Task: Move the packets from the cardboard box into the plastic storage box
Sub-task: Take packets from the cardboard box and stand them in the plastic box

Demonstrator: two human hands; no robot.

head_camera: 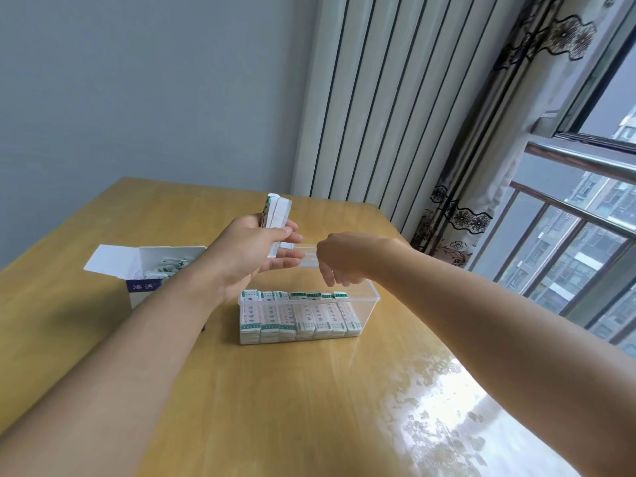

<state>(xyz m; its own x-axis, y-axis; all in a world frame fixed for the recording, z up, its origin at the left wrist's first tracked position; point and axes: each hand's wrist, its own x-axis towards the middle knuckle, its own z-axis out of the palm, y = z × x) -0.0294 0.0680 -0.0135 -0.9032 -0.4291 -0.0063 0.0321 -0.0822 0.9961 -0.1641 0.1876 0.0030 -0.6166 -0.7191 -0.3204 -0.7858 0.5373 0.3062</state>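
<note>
A clear plastic storage box (368, 304) stands on the wooden table, filled along its near side with a row of white and green packets (299, 316). My left hand (254, 249) holds a small stack of packets (277, 218) upright above and behind the box. My right hand (339, 261) hovers over the box's right part with fingers curled downward; a packet (340, 295) pokes up just beneath them, and I cannot tell whether they touch it. The white cardboard box (148, 273) sits open to the left, with several packets (168, 266) inside, partly hidden by my left forearm.
The wooden table (309, 390) reaches toward me, glossy with window glare at the right. A radiator (395, 108) and a patterned curtain (481, 201) stand behind the table's far right corner. A window with metal rails (578, 160) is at the right.
</note>
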